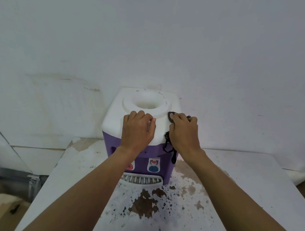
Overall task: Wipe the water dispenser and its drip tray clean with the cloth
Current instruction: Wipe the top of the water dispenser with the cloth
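A small water dispenser (115, 116) with a white top and a purple body stands on a white table (242, 186) against the wall. Its white slotted drip tray (141, 180) juts out at the front base, under a red tap and a blue tap. My left hand (137, 130) rests on the white top near the round bottle opening, fingers curled, holding nothing that shows. My right hand (183, 132) grips a dark cloth (170, 116) and presses it on the top's right front corner. Dark strands of the cloth hang down the purple side.
The table's white paint is flaked, with brown bare patches (144, 204) in front of the dispenser. A white wall (153, 42) rises right behind it. Left of the table, lower down, lie a ledge and a floor area (5, 186) with a dark object.
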